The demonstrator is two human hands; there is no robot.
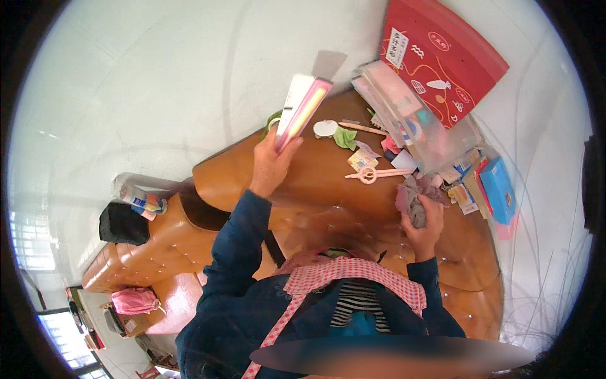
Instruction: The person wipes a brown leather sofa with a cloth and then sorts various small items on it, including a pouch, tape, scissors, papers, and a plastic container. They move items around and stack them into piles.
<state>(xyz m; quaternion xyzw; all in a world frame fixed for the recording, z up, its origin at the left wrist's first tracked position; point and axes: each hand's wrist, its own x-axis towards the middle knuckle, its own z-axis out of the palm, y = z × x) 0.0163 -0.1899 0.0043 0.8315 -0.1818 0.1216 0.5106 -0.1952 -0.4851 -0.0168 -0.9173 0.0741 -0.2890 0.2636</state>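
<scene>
My left hand (274, 163) is raised over the top of an orange-brown tufted leather sofa (303, 189), shut on a thin pink and white box (303, 111). Part of a green roll (271, 124) shows behind that box. Toward the right, my right hand (424, 222) grips a crumpled grey-mauve cloth (416, 203) against the leather. Left of the cloth lies a pair of pale pink compasses (368, 174). Beyond them are a patterned card (362, 160), crumpled green paper (345, 138), a round white item (325, 128) and a pencil-like stick (362, 127).
A translucent plastic container (438, 139) with items inside stands at the right, by a red printed box (440, 57) against the wall. A blue box (498, 189) and small packets lie beside it. Farther left are a clear jar (142, 198), a black box (124, 223) and a pink bag (136, 301).
</scene>
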